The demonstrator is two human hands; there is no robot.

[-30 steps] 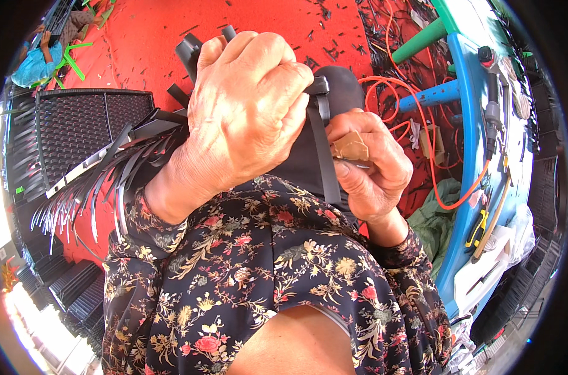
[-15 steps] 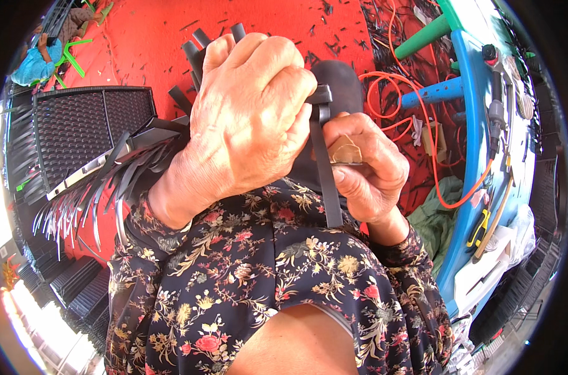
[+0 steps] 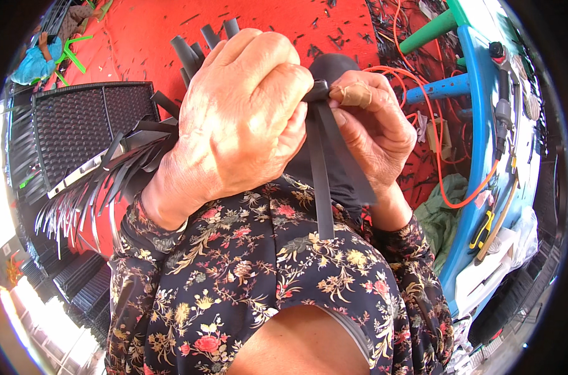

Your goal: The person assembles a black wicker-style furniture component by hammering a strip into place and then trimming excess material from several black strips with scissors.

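Nearest, hanging over the flowered sleeve [image 3: 253,281], a black strip [image 3: 321,187] is dangling from both hands. The left hand [image 3: 240,125] is clenching a bundle of black strips [image 3: 109,175], fingers meeting the strip's top. Just right of that strip, the right hand [image 3: 371,125] is pinching it. Beyond the strip, a red mat [image 3: 265,25] is lying; a black grille [image 3: 65,125] is sitting left.
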